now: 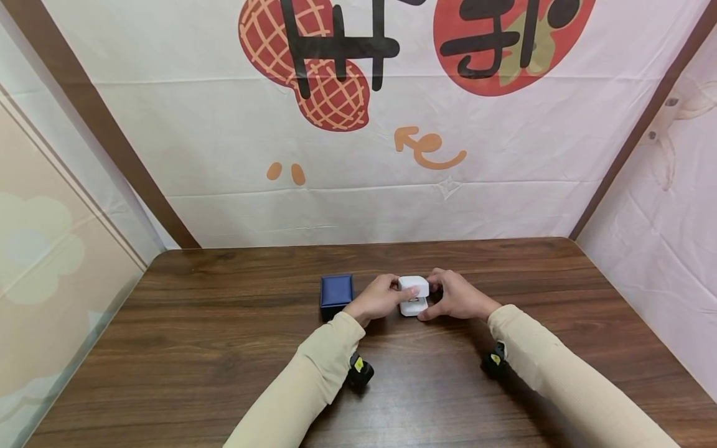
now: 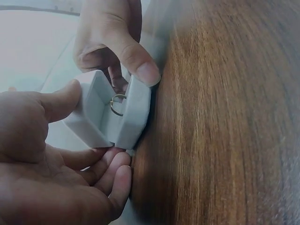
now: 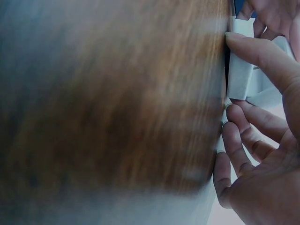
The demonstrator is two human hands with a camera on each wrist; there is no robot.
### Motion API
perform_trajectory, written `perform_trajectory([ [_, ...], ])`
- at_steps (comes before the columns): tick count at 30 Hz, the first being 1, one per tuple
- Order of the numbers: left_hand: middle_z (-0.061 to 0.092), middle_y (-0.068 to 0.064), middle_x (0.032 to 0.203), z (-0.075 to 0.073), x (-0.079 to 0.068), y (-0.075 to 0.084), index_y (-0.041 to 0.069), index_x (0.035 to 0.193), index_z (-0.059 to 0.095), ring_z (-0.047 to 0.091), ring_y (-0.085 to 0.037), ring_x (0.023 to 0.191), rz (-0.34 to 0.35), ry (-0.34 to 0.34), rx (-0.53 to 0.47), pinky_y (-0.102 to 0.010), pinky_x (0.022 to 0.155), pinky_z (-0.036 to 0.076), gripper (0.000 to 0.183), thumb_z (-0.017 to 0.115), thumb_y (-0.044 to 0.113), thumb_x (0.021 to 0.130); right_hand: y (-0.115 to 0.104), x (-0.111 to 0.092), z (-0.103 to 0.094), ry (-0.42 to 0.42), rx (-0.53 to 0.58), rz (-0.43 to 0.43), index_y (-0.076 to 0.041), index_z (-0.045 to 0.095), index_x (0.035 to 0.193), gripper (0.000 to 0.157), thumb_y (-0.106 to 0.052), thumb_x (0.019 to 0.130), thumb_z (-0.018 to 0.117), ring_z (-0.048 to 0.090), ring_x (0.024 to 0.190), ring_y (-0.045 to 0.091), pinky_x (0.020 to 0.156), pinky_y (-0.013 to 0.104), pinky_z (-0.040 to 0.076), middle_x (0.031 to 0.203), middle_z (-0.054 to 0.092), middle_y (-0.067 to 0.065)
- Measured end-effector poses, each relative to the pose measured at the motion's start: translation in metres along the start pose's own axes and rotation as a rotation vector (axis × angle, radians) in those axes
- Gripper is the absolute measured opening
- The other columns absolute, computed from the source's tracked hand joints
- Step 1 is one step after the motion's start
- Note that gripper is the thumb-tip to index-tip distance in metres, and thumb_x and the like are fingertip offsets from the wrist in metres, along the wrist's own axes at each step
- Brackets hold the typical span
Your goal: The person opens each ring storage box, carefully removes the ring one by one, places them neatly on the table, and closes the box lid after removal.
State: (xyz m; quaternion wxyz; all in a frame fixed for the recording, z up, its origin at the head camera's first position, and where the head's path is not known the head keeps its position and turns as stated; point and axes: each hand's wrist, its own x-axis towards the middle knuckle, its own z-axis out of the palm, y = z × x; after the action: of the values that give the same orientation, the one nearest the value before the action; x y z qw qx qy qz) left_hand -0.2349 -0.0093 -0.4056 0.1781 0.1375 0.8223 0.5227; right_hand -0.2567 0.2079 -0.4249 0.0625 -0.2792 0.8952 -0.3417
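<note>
A small white ring box stands partly open on the table, its lid tilted up and its front toward me. Inside it, a thin gold ring sits upright in the slot. My left hand grips the lid, thumb on its front edge and the other fingers at the back near the hinge. From the other side my right hand holds the base; its thumb presses the front of the base while its fingers curl behind the box.
A dark blue box with a closed lid stands just left of my left hand. The brown wooden table extends around both arms. Behind its far edge hangs a white printed curtain.
</note>
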Motion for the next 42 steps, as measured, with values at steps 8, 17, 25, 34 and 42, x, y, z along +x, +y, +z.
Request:
perform_trajectory([
  [8,0.059,-0.009,0.103,0.003,0.005,0.002,-0.005,0.114,0.066,0.050,-0.019,0.092,-0.082,0.037,-0.066,-0.028,0.077,0.039,0.043,0.058,0.036,0.104,0.000,0.000,0.001,0.013,0.011,-0.004,-0.009,0.070,0.088,0.036,-0.022,0.067,0.096,0.053,0.083,0.019,0.071,0.028,0.043,0.089,0.060,0.002],
  [17,0.050,-0.003,0.088,0.005,0.011,0.007,-0.002,0.092,0.071,0.046,-0.018,0.090,-0.137,0.102,-0.086,-0.030,0.081,0.034,0.051,0.053,0.044,0.104,0.000,0.001,0.000,0.019,0.012,0.019,-0.007,0.072,0.093,0.040,-0.022,0.065,0.097,0.056,0.085,0.018,0.075,0.031,0.047,0.091,0.062,0.001],
  [25,0.047,-0.002,0.088,0.004,0.009,0.008,0.001,0.089,0.070,0.045,-0.018,0.090,-0.157,0.107,-0.116,-0.030,0.078,0.033,0.051,0.055,0.047,0.103,0.000,0.002,0.000,0.008,0.016,0.032,-0.007,0.072,0.093,0.040,-0.023,0.065,0.096,0.055,0.085,0.018,0.075,0.031,0.046,0.090,0.061,0.001],
  [34,0.063,-0.014,0.116,0.004,0.000,0.007,-0.008,0.127,0.059,0.058,-0.025,0.106,-0.082,0.227,-0.045,-0.038,0.088,0.049,0.065,0.067,0.048,0.096,0.000,0.003,0.000,-0.010,0.022,0.049,-0.007,0.073,0.094,0.040,-0.024,0.066,0.096,0.055,0.085,0.018,0.075,0.033,0.046,0.090,0.061,0.002],
  [42,0.054,-0.019,0.127,0.006,-0.019,0.010,-0.006,0.138,0.051,0.050,-0.034,0.120,0.088,0.316,0.183,-0.047,0.099,0.045,0.065,0.072,0.038,0.095,-0.001,0.002,-0.001,-0.018,0.028,0.056,-0.008,0.072,0.094,0.039,-0.024,0.068,0.096,0.054,0.084,0.019,0.074,0.033,0.046,0.090,0.060,0.003],
])
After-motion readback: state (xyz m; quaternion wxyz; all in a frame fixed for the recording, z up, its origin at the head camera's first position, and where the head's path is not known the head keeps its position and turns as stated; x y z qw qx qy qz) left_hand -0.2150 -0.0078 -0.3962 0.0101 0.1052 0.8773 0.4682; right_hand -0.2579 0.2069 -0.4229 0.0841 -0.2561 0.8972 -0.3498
